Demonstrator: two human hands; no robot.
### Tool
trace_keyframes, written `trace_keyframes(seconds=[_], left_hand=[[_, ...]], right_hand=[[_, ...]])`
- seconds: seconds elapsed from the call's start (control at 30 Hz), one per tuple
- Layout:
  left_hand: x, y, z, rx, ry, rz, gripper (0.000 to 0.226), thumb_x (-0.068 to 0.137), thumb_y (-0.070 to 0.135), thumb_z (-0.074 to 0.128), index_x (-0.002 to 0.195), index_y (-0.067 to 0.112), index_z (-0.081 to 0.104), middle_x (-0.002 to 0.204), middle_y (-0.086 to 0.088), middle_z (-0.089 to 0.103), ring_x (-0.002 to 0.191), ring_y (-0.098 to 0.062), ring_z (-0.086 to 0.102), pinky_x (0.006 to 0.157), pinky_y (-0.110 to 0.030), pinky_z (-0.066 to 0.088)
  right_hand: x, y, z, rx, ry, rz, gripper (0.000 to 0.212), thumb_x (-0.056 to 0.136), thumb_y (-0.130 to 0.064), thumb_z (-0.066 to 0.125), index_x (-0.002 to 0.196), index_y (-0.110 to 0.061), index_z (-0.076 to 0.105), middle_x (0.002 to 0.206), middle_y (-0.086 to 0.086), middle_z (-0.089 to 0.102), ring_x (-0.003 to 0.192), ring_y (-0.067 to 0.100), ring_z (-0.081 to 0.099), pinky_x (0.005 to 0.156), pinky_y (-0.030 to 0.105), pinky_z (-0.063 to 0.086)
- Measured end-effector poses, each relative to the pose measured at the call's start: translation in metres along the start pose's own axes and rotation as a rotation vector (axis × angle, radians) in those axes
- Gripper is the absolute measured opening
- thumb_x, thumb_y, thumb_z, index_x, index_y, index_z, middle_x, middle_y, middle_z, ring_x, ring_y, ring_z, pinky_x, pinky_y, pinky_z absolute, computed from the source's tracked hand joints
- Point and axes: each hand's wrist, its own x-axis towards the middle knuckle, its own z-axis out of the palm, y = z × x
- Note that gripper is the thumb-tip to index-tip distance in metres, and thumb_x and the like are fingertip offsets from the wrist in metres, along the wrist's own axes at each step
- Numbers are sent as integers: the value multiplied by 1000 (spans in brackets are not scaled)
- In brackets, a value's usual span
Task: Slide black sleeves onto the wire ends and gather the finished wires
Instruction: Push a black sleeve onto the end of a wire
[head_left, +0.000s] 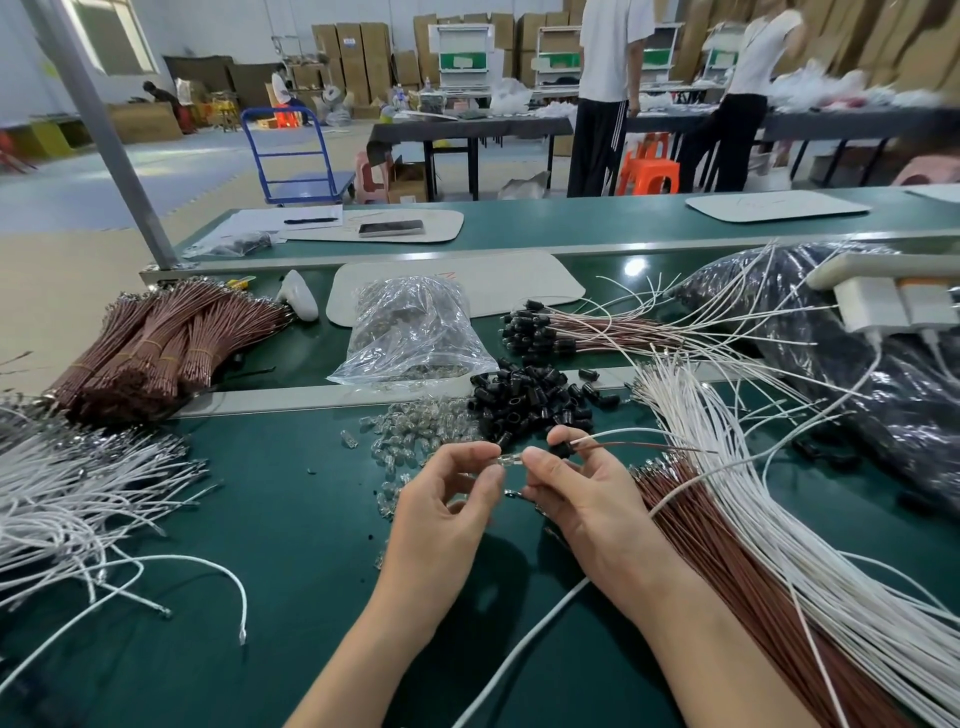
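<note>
My left hand (449, 499) and my right hand (576, 488) meet over the green table, pinching a small clear bulb (506, 461) between their fingertips. The right hand also holds a black sleeve (561, 448) with a white and a brown wire (639, 443) running out to the right. A pile of loose black sleeves (530, 402) lies just beyond my hands, next to scattered clear bulbs (415, 431). Finished wires with black sleeves (540, 330) lie gathered farther back. Loose white wires (753, 493) and brown wires (727, 561) fan out at my right.
Bundled brown wires (156, 348) lie at the back left, tangled white wires (78, 493) at the left. A clear bag of bulbs (410, 332) stands behind the piles. A dark plastic bag (857, 364) and a white power strip (893, 306) sit at the right. People stand at far tables.
</note>
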Motion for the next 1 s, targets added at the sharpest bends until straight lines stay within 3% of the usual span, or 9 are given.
trace_keyframes(seconds=[0.5,0.83,1.0], left_hand=[[-2,-2,0,36,4,5,15,95,17,70,98,32,70,91,9,73,79,-13,69,72,-38,60],[-1,0,0,-13,-14,-19,14,93,9,71,98,21,72,85,6,75,75,-14,72,72,-19,56],[-1,-1,0,-31,-31,-22,15,92,8,71,99,21,73,87,4,75,79,-15,73,77,-25,59]], right_hand=[[1,3,-3,-42,-11,-4,32,69,-11,76,95,-14,57,70,4,65,64,10,65,63,21,56],[-1,3,-7,-141,-27,-30,27,73,-17,78,93,-15,61,72,1,64,68,11,64,69,21,56],[-2,2,-8,-125,-21,-18,26,74,-15,77,93,-14,60,72,1,64,66,11,64,69,21,56]])
